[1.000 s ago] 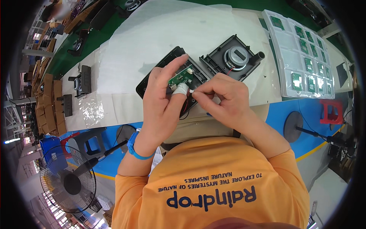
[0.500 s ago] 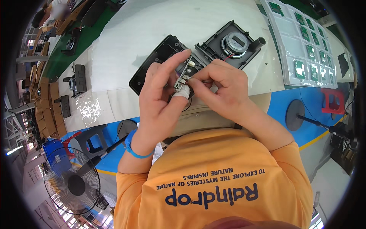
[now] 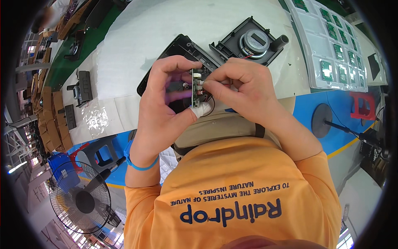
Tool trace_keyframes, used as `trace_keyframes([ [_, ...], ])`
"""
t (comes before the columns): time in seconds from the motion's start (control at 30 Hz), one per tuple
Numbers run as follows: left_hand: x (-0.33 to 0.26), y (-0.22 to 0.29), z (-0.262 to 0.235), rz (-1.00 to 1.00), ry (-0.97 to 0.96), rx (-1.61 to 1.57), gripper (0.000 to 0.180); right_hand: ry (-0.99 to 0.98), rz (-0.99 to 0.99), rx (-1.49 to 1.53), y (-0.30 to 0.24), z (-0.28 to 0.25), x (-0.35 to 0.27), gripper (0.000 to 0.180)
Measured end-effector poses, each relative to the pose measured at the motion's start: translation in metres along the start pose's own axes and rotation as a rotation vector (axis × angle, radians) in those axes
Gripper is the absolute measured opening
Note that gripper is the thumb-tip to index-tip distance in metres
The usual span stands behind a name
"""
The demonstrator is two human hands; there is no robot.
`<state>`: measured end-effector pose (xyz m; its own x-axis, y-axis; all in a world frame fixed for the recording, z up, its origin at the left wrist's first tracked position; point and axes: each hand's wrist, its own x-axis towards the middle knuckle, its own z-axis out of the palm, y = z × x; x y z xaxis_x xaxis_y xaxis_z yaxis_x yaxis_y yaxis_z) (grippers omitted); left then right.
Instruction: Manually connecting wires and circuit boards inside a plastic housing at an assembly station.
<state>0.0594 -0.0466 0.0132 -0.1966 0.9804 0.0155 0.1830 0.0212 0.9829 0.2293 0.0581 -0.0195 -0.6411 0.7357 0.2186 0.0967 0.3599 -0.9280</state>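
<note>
My left hand (image 3: 163, 106) holds a small green circuit board (image 3: 195, 89) upright between the index finger on top and the taped thumb below. My right hand (image 3: 240, 85) pinches a small white connector at the board's right edge; thin wires run down from there. Both hands hover over a black plastic housing shell (image 3: 182, 50) lying open on the white table (image 3: 137, 45). A second black housing half with a round speaker (image 3: 253, 41) lies just beyond my right hand. A blue band circles my left wrist.
A clear tray (image 3: 331, 50) holding several green circuit boards lies at the right of the table. Dark parts and cardboard boxes stand at the far left. A floor fan (image 3: 81, 199) and a blue stool (image 3: 101, 151) stand below the table's edge on the left.
The green board has turned from lying flat in my left hand to standing on edge. My right fingers have closed in on its right side. The view has shifted slightly.
</note>
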Motion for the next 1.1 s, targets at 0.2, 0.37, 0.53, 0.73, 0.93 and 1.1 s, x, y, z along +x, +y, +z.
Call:
trace_keyframes([
  [0.2,-0.002,-0.001,0.002,0.013,0.023,0.008,0.073,-0.031,0.056,0.010,-0.002,-0.002,0.001,0.004],
  [0.37,-0.003,-0.005,0.002,0.025,0.025,0.039,0.074,-0.067,0.112,0.050,-0.002,-0.003,0.005,0.004],
  [0.53,-0.004,-0.004,0.002,0.037,0.023,0.061,0.074,-0.084,0.117,0.027,-0.004,-0.005,0.006,0.005],
  [0.73,-0.004,-0.006,0.002,0.090,-0.002,0.109,0.073,-0.137,0.228,0.087,-0.005,-0.007,0.010,0.006],
  [0.93,-0.002,-0.011,0.003,0.136,-0.004,0.106,0.073,-0.188,0.293,0.133,-0.002,-0.009,0.015,0.007],
  [1.1,0.000,-0.010,0.004,0.123,0.010,0.128,0.073,-0.205,0.325,0.119,-0.003,-0.012,0.018,0.008],
])
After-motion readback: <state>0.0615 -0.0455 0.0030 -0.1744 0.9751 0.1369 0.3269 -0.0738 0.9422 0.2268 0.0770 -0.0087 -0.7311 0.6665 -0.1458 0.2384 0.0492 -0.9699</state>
